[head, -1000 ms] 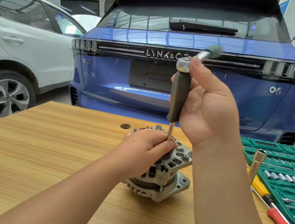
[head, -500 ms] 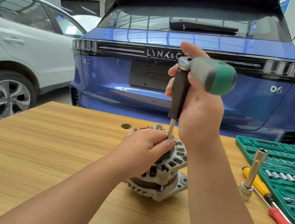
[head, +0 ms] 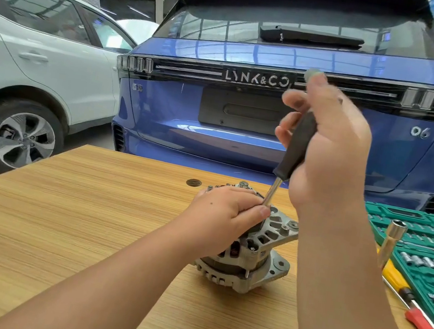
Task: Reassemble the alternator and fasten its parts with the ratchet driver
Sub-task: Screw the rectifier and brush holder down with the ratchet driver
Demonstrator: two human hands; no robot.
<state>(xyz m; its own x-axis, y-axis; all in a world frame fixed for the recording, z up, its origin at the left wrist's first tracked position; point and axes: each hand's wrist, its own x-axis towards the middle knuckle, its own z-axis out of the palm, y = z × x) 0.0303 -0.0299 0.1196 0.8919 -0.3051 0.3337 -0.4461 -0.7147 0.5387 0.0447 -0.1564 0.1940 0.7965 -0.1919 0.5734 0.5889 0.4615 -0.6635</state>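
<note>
On wooden table [head: 62, 224]: left hand [head: 225, 217] clamps alternator [head: 258, 254]; right hand [head: 329, 154] fisted round tilted ratchet driver [head: 296, 146].

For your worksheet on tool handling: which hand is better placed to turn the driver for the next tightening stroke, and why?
The right hand. It already grips the ratchet driver, whose shaft reaches down to the alternator. The left hand rests on the alternator, steadying it and the shaft's tip.

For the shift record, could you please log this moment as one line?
left hand: steadies grey metal alternator on wooden table | right hand: grips black-handled ratchet driver, shaft tilted into alternator top
</note>
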